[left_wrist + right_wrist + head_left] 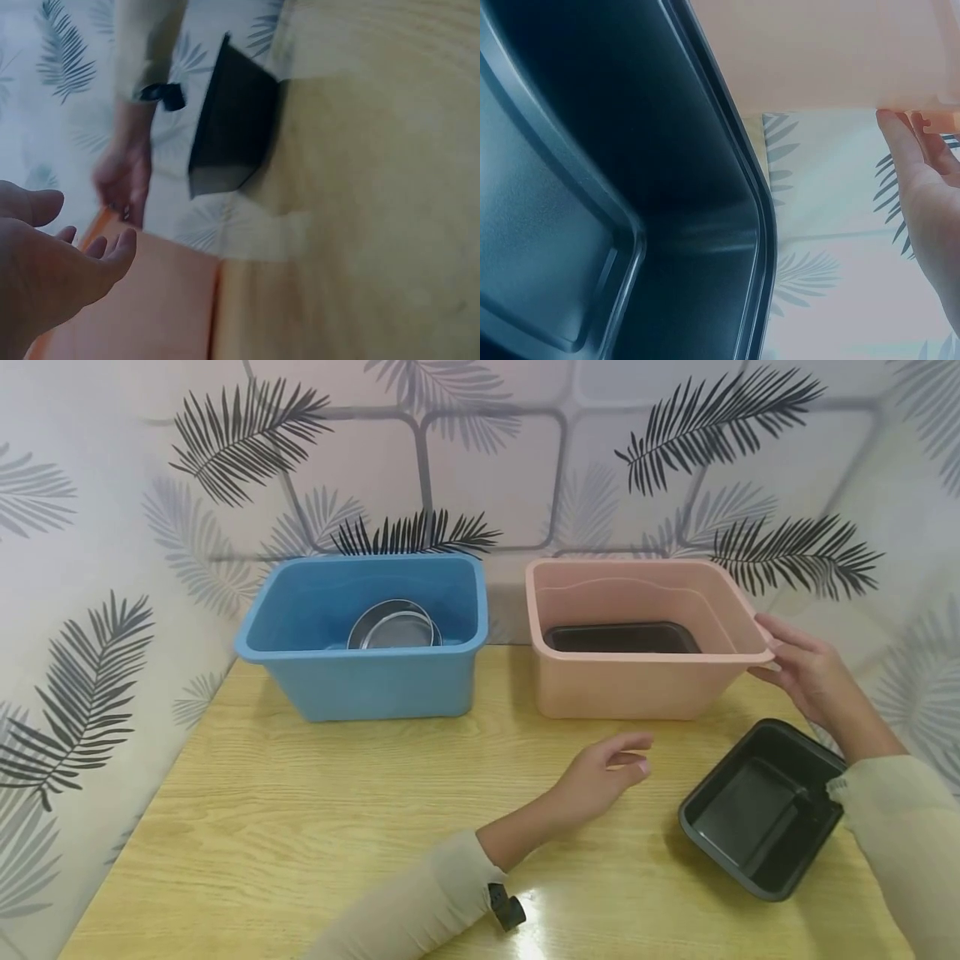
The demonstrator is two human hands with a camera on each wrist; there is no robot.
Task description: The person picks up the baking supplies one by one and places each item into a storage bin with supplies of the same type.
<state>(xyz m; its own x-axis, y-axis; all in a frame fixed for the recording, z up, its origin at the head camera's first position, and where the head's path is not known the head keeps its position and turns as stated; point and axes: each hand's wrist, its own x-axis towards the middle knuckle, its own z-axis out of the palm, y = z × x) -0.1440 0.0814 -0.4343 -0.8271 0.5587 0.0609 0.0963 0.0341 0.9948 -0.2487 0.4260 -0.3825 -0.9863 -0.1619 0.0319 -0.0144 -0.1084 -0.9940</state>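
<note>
My right hand (813, 683) grips the right rim of a pink plastic bin (615, 687), its fingers at the edge, as the right wrist view also shows. Inside that bin lies a dark pan (622, 638), mostly hidden by the front wall. My left hand (596, 781) hovers over the table in front of the bin with loosely bent fingers and holds nothing; the left wrist view shows the same hand (64, 270) near the bin's side. A black rectangular baking pan (750, 810) is on the table's right side, below my right forearm, partly covered by the sleeve.
To the left of the pink bin stands a blue plastic bin (375, 687), with round metal pans (401, 628) inside. Both bins stand at the back of the wooden table (300, 827), close to a leaf-patterned wall (495, 477).
</note>
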